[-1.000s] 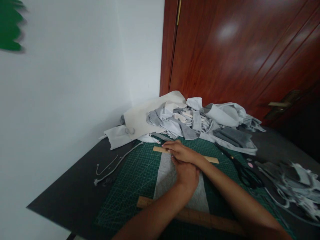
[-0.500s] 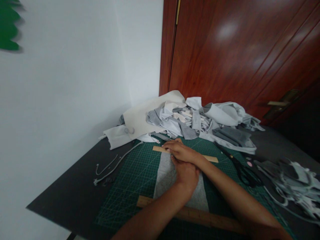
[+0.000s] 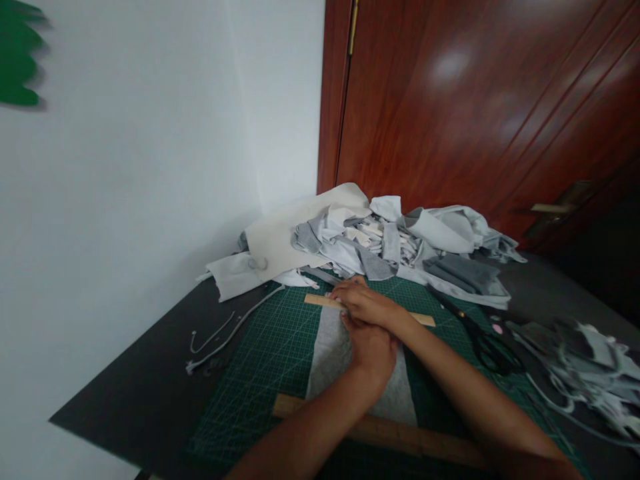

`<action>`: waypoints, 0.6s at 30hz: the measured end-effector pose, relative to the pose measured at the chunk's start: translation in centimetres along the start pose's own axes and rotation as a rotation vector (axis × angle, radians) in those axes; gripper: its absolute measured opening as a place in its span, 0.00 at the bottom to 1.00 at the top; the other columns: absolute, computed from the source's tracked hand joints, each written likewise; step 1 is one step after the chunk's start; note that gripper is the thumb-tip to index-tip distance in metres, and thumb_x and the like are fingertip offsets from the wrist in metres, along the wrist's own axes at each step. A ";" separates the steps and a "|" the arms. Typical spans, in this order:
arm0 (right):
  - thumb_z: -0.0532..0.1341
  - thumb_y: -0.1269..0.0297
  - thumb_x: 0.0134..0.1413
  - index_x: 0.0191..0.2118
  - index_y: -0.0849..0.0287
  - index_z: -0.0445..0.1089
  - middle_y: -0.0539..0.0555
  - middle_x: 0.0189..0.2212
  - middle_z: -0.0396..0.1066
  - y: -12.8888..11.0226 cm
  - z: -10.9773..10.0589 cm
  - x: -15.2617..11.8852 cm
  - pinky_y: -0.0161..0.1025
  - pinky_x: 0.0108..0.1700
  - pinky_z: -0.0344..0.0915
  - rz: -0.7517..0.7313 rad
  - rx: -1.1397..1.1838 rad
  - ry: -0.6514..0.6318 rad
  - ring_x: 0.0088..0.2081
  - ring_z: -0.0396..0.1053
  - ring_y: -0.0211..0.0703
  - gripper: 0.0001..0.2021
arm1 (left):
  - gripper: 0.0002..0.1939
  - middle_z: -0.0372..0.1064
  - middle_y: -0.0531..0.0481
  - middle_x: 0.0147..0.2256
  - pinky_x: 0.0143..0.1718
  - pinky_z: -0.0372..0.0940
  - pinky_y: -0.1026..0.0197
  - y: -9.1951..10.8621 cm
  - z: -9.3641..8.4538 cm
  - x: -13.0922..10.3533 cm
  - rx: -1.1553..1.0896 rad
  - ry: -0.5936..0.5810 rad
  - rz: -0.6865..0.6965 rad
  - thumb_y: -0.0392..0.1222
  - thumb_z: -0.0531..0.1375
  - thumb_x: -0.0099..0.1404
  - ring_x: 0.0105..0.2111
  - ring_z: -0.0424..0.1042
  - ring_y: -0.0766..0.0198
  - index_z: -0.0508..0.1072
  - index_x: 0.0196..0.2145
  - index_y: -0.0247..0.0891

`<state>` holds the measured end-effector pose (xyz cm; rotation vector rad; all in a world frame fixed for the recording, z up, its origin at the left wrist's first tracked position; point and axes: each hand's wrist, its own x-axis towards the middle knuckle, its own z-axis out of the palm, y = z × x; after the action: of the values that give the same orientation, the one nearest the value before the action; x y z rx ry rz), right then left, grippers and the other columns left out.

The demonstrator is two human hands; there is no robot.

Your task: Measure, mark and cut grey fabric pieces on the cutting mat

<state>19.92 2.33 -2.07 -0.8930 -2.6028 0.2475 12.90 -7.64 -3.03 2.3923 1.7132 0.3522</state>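
Note:
A strip of grey fabric point(image 3: 327, 353) lies on a green cutting mat point(image 3: 280, 340), with a thin wooden ruler point(image 3: 421, 319) across its far end. My left hand point(image 3: 373, 350) rests on fabric and ruler, fingers stretched forward and thumb apart. Most of those fingers are hidden under my right hand point(image 3: 363, 301), which crosses above. The right fingers are pinched together at the ruler's far edge, near its left part; whatever is in them is too small to make out. A wider wooden ruler point(image 3: 395, 432) lies across the near end of the fabric, beneath my left forearm.
Black-handled scissors point(image 3: 487, 347) lie on the mat's right side. A heap of grey and white fabric scraps point(image 3: 370, 247) stands at the back, by the wall and door. More scraps point(image 3: 585, 373) lie at right. Thin cords point(image 3: 240, 327) lie on the dark table point(image 3: 150, 380) at left.
My right hand's fingertips have slid slightly to the right along the far ruler. My left hand, the fabric and both rulers keep their places. The view has shifted very slightly.

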 end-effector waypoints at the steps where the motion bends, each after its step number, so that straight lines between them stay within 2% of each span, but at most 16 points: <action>1: 0.57 0.82 0.54 0.51 0.60 0.76 0.61 0.52 0.77 0.1 -0.2 -0.1 0.49 0.63 0.61 0.002 -0.003 -0.006 0.58 0.69 0.50 0.22 | 0.31 0.66 0.32 0.63 0.66 0.46 0.26 0.0 0.0 0.0 0.002 0.000 0.002 0.51 0.59 0.71 0.63 0.61 0.32 0.66 0.67 0.34; 4: 0.58 0.81 0.55 0.50 0.59 0.77 0.59 0.50 0.78 0.2 -1.0 -0.4 0.49 0.62 0.61 0.002 -0.003 -0.023 0.56 0.71 0.49 0.20 | 0.32 0.67 0.30 0.61 0.65 0.49 0.27 -0.1 0.1 -0.1 0.018 0.019 -0.003 0.54 0.59 0.71 0.62 0.63 0.32 0.68 0.66 0.33; 10: 0.58 0.81 0.57 0.45 0.60 0.79 0.60 0.44 0.79 0.6 -1.9 -0.8 0.48 0.56 0.64 -0.001 -0.033 -0.042 0.50 0.73 0.51 0.16 | 0.38 0.64 0.30 0.64 0.66 0.47 0.30 -0.1 0.6 -0.1 0.057 0.065 -0.031 0.59 0.59 0.70 0.67 0.53 0.30 0.63 0.68 0.31; 18: 0.57 0.77 0.61 0.47 0.61 0.78 0.61 0.45 0.79 -0.1 -1.3 0.0 0.47 0.56 0.62 0.020 -0.068 -0.061 0.51 0.73 0.52 0.14 | 0.36 0.61 0.32 0.66 0.66 0.48 0.31 -0.1 0.7 -0.1 0.008 0.076 -0.025 0.56 0.61 0.70 0.66 0.57 0.32 0.64 0.68 0.34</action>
<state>20.37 2.30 -0.81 -0.9488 -2.6742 0.1949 13.00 -7.68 -3.77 2.3898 1.7778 0.4392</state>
